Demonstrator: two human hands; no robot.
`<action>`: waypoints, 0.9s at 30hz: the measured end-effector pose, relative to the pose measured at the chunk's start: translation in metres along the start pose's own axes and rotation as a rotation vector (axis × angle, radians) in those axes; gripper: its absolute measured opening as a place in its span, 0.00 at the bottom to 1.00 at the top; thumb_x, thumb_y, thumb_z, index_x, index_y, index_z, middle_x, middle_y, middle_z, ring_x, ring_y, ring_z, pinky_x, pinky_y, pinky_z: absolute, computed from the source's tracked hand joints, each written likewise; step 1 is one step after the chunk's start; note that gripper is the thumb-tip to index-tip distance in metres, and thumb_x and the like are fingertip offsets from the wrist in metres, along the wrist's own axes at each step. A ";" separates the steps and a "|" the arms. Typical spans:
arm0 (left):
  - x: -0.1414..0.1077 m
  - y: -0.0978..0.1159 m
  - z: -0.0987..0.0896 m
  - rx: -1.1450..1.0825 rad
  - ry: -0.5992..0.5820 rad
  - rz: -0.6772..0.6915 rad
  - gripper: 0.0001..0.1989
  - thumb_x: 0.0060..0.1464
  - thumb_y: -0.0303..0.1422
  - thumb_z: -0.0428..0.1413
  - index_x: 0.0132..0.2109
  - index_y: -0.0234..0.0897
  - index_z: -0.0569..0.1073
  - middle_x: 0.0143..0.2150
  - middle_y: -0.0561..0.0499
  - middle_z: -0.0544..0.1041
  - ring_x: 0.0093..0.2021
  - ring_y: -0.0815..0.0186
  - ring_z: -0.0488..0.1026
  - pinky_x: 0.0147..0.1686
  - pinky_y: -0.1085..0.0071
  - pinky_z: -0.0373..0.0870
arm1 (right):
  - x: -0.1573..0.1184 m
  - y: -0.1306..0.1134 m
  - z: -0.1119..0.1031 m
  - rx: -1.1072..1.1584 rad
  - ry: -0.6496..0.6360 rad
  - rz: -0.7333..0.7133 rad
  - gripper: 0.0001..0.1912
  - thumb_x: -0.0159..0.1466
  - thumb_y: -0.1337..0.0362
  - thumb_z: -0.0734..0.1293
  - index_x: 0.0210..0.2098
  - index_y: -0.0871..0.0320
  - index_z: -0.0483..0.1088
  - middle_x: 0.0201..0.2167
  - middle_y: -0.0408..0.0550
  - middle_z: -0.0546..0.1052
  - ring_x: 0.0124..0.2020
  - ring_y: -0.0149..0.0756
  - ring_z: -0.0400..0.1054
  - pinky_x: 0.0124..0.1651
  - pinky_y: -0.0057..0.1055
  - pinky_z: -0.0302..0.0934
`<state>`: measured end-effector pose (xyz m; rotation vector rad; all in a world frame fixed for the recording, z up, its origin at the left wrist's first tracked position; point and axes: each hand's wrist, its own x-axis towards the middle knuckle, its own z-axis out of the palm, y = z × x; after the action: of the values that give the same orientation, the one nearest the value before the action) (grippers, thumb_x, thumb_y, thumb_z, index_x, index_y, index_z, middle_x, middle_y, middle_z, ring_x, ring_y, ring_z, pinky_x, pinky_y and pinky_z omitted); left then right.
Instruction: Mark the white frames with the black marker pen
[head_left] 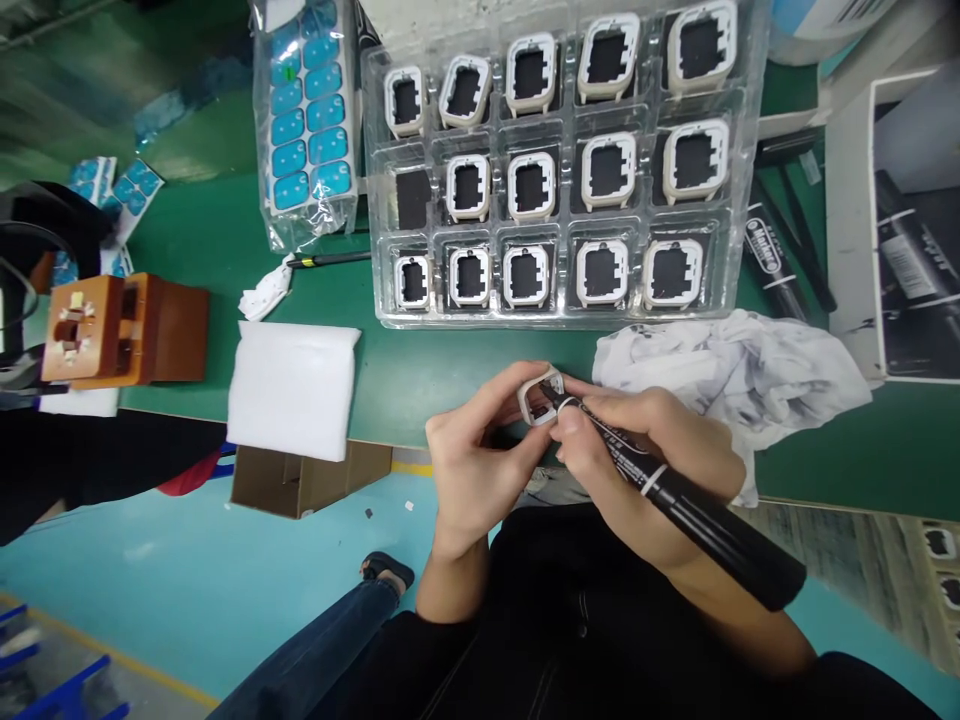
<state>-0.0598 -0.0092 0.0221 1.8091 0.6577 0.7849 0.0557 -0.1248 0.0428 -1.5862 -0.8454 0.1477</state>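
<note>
A small white square frame [531, 402] is pinched between the thumb and fingers of my left hand [480, 460], just past the table's front edge. My right hand [645, 470] grips a thick black marker [697, 515], whose tip end reaches the inner side of the frame; the exact contact is hard to make out. Above my hands lies a clear plastic tray [495, 322] with rows of similar white frames [600, 272] on black pads. One pocket, at the left of its middle row, shows a black pad [412, 198] without a frame.
A crumpled stained cloth [720, 360] lies by my right hand. Further right are markers [772, 255] and a white box [851, 220]. Leftward are white foam sheets [292, 390], a brush-like tool [330, 259], bagged blue stickers [309, 110] and an orange fixture [165, 330].
</note>
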 end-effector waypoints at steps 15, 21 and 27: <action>0.003 0.006 0.001 -0.054 -0.032 -0.083 0.23 0.58 0.29 0.79 0.59 0.41 0.87 0.45 0.51 0.92 0.42 0.58 0.92 0.47 0.65 0.95 | -0.001 0.000 0.002 0.029 0.090 0.048 0.04 0.74 0.64 0.79 0.42 0.48 0.83 0.42 0.40 0.90 0.25 0.36 0.82 0.31 0.32 0.81; 0.007 0.006 0.000 -0.091 -0.043 -0.026 0.23 0.59 0.30 0.79 0.59 0.41 0.86 0.45 0.50 0.92 0.40 0.60 0.91 0.46 0.68 0.93 | -0.006 0.014 -0.014 0.105 -0.059 0.127 0.02 0.75 0.62 0.80 0.46 0.50 0.86 0.40 0.44 0.90 0.30 0.43 0.86 0.31 0.34 0.85; 0.015 -0.001 -0.012 -0.207 -0.156 -0.035 0.22 0.61 0.35 0.80 0.57 0.41 0.84 0.45 0.48 0.91 0.43 0.58 0.92 0.46 0.68 0.93 | -0.019 0.019 0.004 0.078 0.102 0.020 0.12 0.78 0.55 0.76 0.38 0.50 0.83 0.35 0.45 0.88 0.36 0.47 0.89 0.43 0.41 0.91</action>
<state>-0.0593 0.0088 0.0280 1.6464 0.4863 0.6557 0.0483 -0.1319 0.0183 -1.5165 -0.7367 0.1117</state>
